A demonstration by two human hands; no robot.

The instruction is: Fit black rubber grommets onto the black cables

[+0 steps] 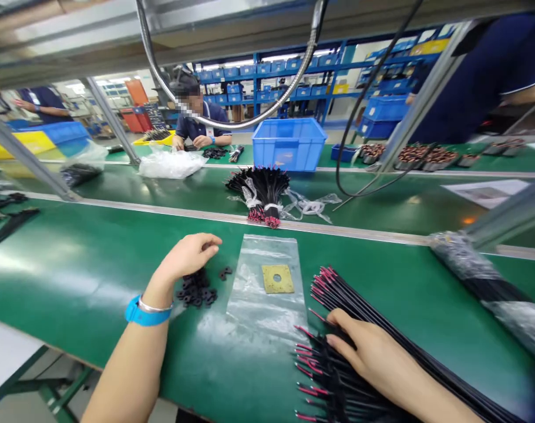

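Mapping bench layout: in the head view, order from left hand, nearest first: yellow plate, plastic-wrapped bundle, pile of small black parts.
From the left hand:
1. Pile of small black parts: right by it.
2. Yellow plate: to its right.
3. Plastic-wrapped bundle: far right.

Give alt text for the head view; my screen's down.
The right hand touches black, red-tipped wires on a green bench; the left hand is at small black parts. Between them, a square yellow plate lies on or in a clear bag.

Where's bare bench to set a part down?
Green table: left of the blue wristband up to the metal rail; also between the black cables and the wrapped bundle. Crowded: black clips by the left hand, cables around the right hand.
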